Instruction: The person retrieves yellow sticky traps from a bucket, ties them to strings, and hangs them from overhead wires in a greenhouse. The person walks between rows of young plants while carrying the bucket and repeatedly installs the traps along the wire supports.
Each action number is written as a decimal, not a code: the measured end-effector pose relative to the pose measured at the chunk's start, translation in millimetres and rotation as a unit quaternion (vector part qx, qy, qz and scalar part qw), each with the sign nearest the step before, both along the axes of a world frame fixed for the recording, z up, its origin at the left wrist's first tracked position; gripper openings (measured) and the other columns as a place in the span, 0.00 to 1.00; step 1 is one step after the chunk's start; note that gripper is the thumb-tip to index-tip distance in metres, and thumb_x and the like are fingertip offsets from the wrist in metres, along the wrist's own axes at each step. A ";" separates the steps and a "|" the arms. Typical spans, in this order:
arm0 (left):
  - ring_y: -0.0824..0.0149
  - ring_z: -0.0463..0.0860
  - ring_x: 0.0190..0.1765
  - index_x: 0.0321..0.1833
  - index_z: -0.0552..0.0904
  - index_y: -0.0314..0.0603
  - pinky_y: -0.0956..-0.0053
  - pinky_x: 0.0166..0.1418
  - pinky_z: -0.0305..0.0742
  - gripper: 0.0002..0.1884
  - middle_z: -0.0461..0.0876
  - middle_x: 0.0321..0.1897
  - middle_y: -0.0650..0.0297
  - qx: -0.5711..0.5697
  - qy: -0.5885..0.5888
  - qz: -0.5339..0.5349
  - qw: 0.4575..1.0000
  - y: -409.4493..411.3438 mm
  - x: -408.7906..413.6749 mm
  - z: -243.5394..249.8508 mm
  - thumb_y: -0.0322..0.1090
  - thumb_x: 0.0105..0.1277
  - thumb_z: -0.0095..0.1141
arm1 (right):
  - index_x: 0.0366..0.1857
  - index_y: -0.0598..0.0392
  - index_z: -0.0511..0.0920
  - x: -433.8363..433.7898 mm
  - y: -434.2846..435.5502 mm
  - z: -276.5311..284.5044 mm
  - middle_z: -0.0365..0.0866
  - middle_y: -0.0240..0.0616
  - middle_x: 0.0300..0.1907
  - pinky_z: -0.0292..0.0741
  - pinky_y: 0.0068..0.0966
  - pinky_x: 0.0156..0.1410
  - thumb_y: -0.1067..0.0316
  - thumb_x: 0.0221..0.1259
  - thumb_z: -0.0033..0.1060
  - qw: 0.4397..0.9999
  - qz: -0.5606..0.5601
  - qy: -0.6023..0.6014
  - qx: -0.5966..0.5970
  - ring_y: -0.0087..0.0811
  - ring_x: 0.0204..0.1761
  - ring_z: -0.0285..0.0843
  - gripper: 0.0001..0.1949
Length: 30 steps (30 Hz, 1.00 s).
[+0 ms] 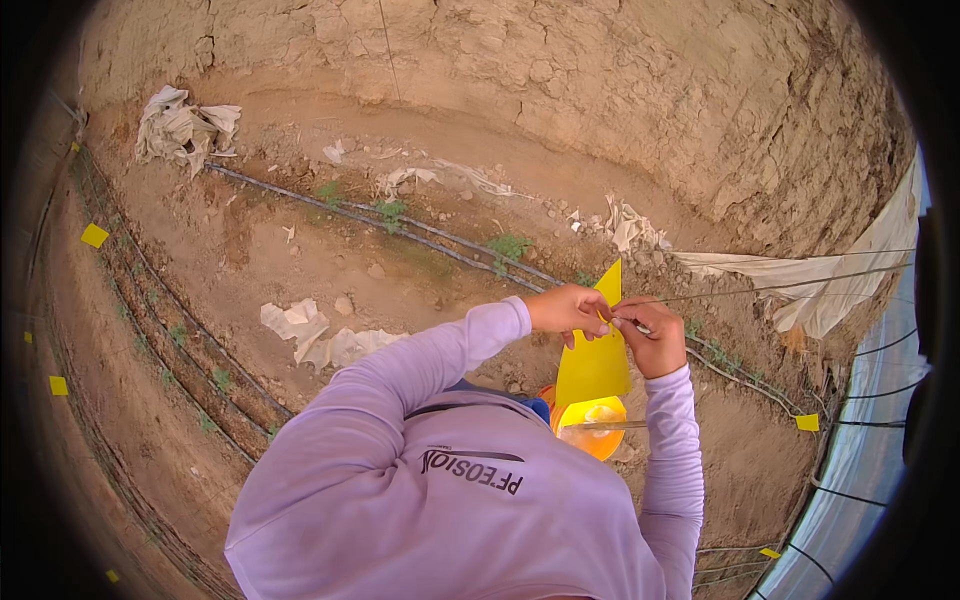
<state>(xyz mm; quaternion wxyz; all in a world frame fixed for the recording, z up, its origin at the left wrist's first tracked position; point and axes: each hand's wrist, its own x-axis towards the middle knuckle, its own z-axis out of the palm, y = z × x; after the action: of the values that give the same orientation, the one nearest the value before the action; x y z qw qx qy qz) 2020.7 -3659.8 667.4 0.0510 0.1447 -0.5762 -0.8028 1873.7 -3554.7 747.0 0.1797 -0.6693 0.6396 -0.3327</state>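
A bright yellow card (594, 367), which looks like a sticky insect trap, hangs in front of me, its narrow end pointing up. My left hand (571, 311) pinches at the upper part of the card, fingers partly across its face. From the right, my right hand (651, 334) meets it, thumb and fingertips closed on a thin tie or wire whose pale end shows by the thumb. The fingers hide the exact fastening. A taut line (787, 286) runs from the right side to my hands. Below the card stands an orange bucket (611, 446) with yellow and whitish material inside.
Drip hoses (442, 251) with small green plants (510, 247) cross the soil ahead. A cracked earth wall (465, 60) rises behind them. Crumpled pale sheeting (184, 127) lies at the far left. Clear plastic film (862, 480) borders the right. More yellow cards (94, 235) are scattered around.
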 end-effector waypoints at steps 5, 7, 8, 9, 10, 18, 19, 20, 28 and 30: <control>0.73 0.79 0.36 0.49 0.73 0.34 0.78 0.34 0.76 0.13 0.81 0.35 0.62 0.052 0.138 0.072 0.986 -3.8 -8.3 6.1 0.28 0.63 0.55 | 0.28 0.59 0.81 6.1 -11.0 14.8 0.82 0.41 0.31 0.75 0.27 0.39 0.81 0.42 0.63 0.999 -0.002 0.013 -0.043 0.38 0.37 0.80 0.07; 0.74 0.79 0.34 0.48 0.74 0.34 0.79 0.33 0.75 0.12 0.81 0.35 0.62 0.046 0.151 0.107 0.982 -3.1 -8.8 1.3 0.28 0.63 0.55 | 0.28 0.58 0.81 9.6 -15.1 20.4 0.80 0.40 0.28 0.74 0.26 0.37 0.80 0.43 0.63 0.997 -0.004 0.042 -0.068 0.37 0.33 0.78 0.06; 0.75 0.78 0.32 0.44 0.78 0.33 0.80 0.32 0.73 0.09 0.81 0.33 0.63 0.049 0.152 0.131 0.978 -0.8 -10.6 0.1 0.29 0.62 0.57 | 0.28 0.58 0.81 11.4 -15.5 21.9 0.80 0.40 0.27 0.74 0.26 0.36 0.80 0.44 0.62 0.997 -0.016 0.039 -0.068 0.37 0.33 0.77 0.06; 0.75 0.77 0.31 0.43 0.79 0.33 0.81 0.31 0.73 0.09 0.81 0.32 0.64 0.062 0.147 0.147 0.976 1.7 -10.9 -0.6 0.29 0.62 0.57 | 0.28 0.58 0.81 14.0 -16.5 20.6 0.80 0.40 0.27 0.73 0.26 0.36 0.80 0.44 0.62 0.997 -0.025 0.033 -0.065 0.37 0.32 0.77 0.06; 0.76 0.77 0.31 0.41 0.79 0.33 0.81 0.31 0.72 0.08 0.81 0.31 0.65 0.077 0.141 0.160 0.974 5.7 -12.6 -0.7 0.30 0.62 0.57 | 0.29 0.58 0.81 13.5 -16.5 17.8 0.80 0.39 0.26 0.73 0.25 0.34 0.80 0.45 0.62 0.995 -0.025 0.051 -0.085 0.35 0.29 0.76 0.06; 0.79 0.74 0.26 0.37 0.80 0.36 0.82 0.28 0.70 0.06 0.80 0.27 0.67 -0.010 0.111 0.270 0.956 18.9 -8.8 -8.0 0.31 0.62 0.57 | 0.32 0.60 0.81 23.7 -23.7 -6.5 0.77 0.40 0.27 0.72 0.22 0.32 0.78 0.49 0.62 0.992 -0.100 0.011 -0.070 0.31 0.26 0.75 0.06; 0.79 0.74 0.26 0.36 0.80 0.37 0.82 0.28 0.70 0.05 0.80 0.27 0.67 -0.024 0.099 0.283 0.954 20.6 -7.7 -7.0 0.31 0.62 0.57 | 0.32 0.60 0.81 25.8 -24.9 -6.9 0.77 0.40 0.27 0.72 0.22 0.33 0.79 0.49 0.61 0.992 -0.094 0.025 -0.078 0.31 0.27 0.75 0.06; 0.80 0.74 0.26 0.36 0.79 0.37 0.82 0.27 0.69 0.05 0.79 0.26 0.69 -0.061 0.096 0.295 0.949 20.9 -6.5 -7.4 0.31 0.62 0.57 | 0.33 0.60 0.81 28.1 -26.4 -7.0 0.77 0.41 0.28 0.72 0.23 0.33 0.79 0.49 0.61 0.992 -0.087 0.039 -0.087 0.31 0.28 0.75 0.07; 0.77 0.74 0.20 0.34 0.79 0.34 0.81 0.23 0.68 0.09 0.78 0.21 0.66 -0.019 0.052 0.207 0.977 -17.5 10.4 -0.8 0.34 0.59 0.59 | 0.47 0.60 0.77 -3.1 -24.7 -2.5 0.74 0.39 0.49 0.71 0.20 0.50 0.82 0.51 0.55 0.976 -0.069 -0.207 -0.019 0.27 0.46 0.73 0.17; 0.76 0.74 0.19 0.33 0.79 0.34 0.81 0.22 0.68 0.08 0.77 0.21 0.66 -0.039 0.051 0.175 0.983 -21.2 7.4 -4.9 0.34 0.59 0.58 | 0.41 0.61 0.79 -0.3 -35.7 -4.9 0.76 0.39 0.46 0.71 0.24 0.51 0.81 0.48 0.57 0.984 0.022 -0.177 -0.012 0.30 0.45 0.73 0.14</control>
<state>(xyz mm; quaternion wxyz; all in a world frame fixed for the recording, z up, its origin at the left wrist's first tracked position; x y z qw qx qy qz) 2028.1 -3681.0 662.5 0.2253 0.2000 -0.5693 -0.7650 1873.4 -3590.4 742.1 0.2888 -0.6158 0.5790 -0.4495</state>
